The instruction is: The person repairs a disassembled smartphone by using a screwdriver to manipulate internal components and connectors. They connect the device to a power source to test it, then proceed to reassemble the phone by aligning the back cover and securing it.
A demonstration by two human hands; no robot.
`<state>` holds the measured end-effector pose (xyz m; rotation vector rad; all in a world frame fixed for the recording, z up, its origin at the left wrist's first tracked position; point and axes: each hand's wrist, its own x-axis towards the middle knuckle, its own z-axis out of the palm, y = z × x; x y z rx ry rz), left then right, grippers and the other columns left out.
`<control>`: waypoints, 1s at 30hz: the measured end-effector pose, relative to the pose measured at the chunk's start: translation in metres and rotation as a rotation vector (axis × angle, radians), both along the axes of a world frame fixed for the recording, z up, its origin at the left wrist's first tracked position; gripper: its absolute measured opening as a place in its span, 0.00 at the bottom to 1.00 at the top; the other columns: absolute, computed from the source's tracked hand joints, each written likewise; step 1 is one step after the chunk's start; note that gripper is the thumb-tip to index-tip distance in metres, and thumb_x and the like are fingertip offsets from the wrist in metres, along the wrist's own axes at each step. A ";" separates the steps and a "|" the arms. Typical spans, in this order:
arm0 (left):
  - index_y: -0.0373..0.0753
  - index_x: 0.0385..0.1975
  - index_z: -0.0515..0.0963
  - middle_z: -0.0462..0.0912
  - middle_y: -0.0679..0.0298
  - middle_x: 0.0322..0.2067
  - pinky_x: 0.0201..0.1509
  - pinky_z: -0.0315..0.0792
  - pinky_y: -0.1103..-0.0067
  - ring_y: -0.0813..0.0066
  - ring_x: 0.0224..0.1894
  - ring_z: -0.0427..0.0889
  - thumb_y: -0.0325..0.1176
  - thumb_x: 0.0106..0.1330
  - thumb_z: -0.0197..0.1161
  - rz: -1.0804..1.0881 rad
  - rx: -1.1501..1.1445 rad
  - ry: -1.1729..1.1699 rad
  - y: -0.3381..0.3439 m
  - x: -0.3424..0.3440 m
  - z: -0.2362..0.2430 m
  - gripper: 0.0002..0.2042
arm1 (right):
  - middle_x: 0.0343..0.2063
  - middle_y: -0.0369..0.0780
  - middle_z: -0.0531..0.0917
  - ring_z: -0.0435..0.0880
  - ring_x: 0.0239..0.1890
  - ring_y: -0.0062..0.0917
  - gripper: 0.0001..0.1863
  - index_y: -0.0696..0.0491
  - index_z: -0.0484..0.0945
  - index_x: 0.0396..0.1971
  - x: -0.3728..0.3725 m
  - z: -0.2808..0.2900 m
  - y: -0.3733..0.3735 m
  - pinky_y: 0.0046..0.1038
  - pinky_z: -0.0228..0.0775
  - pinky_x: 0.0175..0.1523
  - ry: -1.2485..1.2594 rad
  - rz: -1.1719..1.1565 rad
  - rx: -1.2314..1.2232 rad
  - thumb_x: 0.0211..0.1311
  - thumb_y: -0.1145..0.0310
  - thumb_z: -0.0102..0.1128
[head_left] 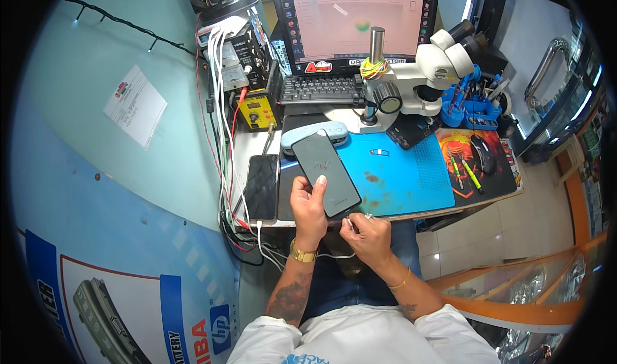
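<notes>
My left hand holds a dark smartphone tilted above the desk's front edge, its thumb lying across the screen. A small logo shows on the dark screen. Just below the phone's lower end, my right hand is closed in a pinch, apart from the phone. A small pale tip shows at its fingers, and a white cable runs up to this hand from the left. Behind the phone lies a light blue case. A second smartphone rests flat on the desk to the left.
A blue work mat bears a small part and brown stains. Behind it stand a microscope, a keyboard and a monitor. A yellow-black bench device with hanging cables is left; a mouse and pens lie right.
</notes>
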<state>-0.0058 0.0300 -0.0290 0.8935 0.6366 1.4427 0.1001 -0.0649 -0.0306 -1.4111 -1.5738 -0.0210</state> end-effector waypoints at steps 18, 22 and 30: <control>0.39 0.38 0.68 0.82 0.62 0.37 0.42 0.77 0.81 0.80 0.36 0.81 0.31 0.70 0.61 -0.063 -0.003 -0.097 0.000 -0.007 -0.001 0.08 | 0.23 0.34 0.81 0.68 0.15 0.08 0.10 0.60 0.80 0.41 -0.001 0.004 -0.009 0.13 0.58 0.20 1.294 0.424 -0.601 0.70 0.68 0.57; 0.38 0.39 0.69 0.81 0.62 0.37 0.44 0.75 0.82 0.81 0.37 0.80 0.29 0.70 0.61 -0.105 -0.008 -0.102 -0.002 -0.009 0.004 0.07 | 0.23 0.34 0.80 0.66 0.16 0.07 0.10 0.60 0.80 0.41 0.000 0.001 -0.009 0.12 0.56 0.20 1.316 0.440 -0.609 0.70 0.68 0.58; 0.37 0.38 0.70 0.80 0.63 0.37 0.43 0.73 0.84 0.83 0.37 0.78 0.27 0.69 0.62 -0.169 0.012 -0.055 0.000 -0.009 0.005 0.07 | 0.21 0.32 0.80 0.65 0.16 0.07 0.09 0.60 0.82 0.39 0.006 0.001 -0.008 0.12 0.54 0.20 1.295 0.400 -0.623 0.69 0.68 0.60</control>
